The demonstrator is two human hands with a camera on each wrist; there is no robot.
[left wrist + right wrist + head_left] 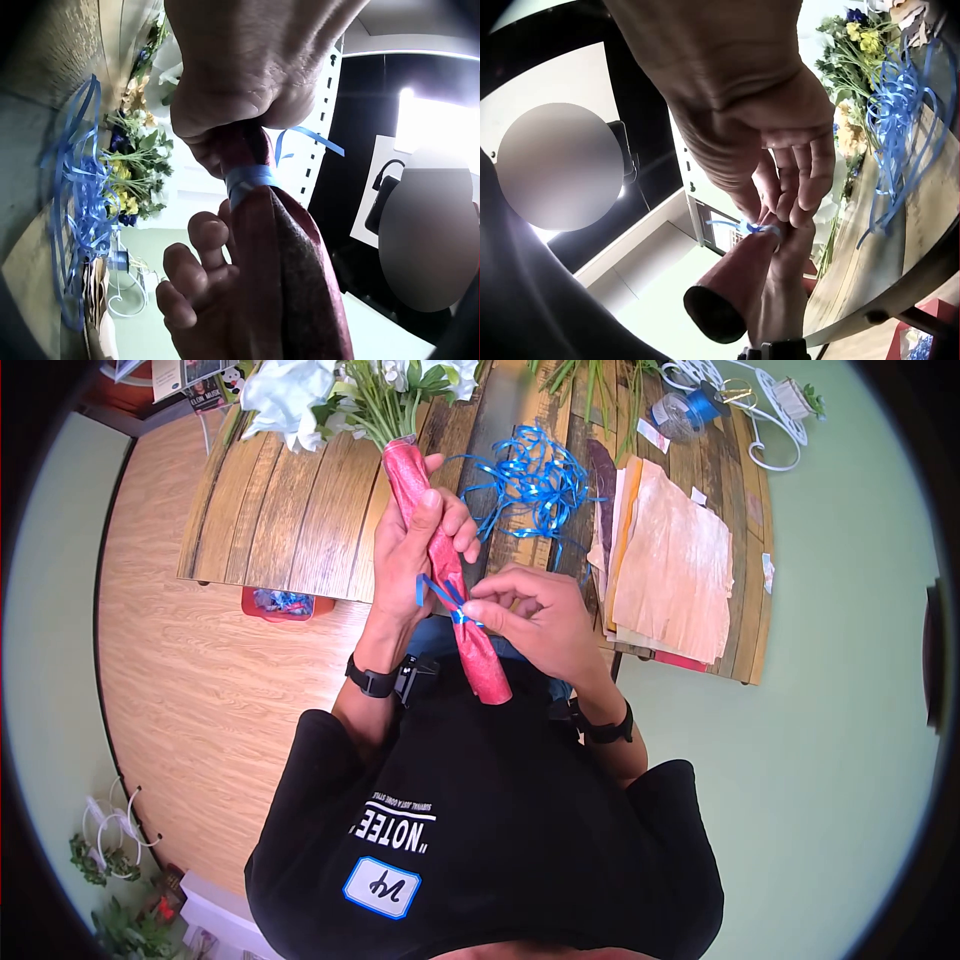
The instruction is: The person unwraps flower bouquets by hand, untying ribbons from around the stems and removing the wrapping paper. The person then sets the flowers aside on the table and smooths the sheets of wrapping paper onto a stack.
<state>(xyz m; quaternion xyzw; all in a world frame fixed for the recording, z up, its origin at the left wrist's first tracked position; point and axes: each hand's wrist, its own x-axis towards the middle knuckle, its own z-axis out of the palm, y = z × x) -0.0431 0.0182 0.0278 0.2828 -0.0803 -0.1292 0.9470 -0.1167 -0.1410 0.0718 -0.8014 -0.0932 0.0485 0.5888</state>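
Note:
A bouquet of white flowers [295,405] has its stems wrapped in pinkish-red paper [484,665], which narrows at the middle and flares at the lower end. My left hand [400,565] grips the wrapped handle just above the narrow part, thumb lying along the paper. Around that narrow part goes a blue ribbon [251,178], with a loose tail standing out to the left in the head view. Thumb and index finger of my right hand [545,615] pinch the ribbon at the paper's right side. The other right fingers are curled.
On the wooden table [310,525] lies a tangle of blue ribbon [535,485]. Stacked wrapping sheets [675,560] are at the right, a ribbon spool [703,407] and white wire stand [785,420] behind them. Green stems [590,385] lie at the back. A red bin [283,606] stands below.

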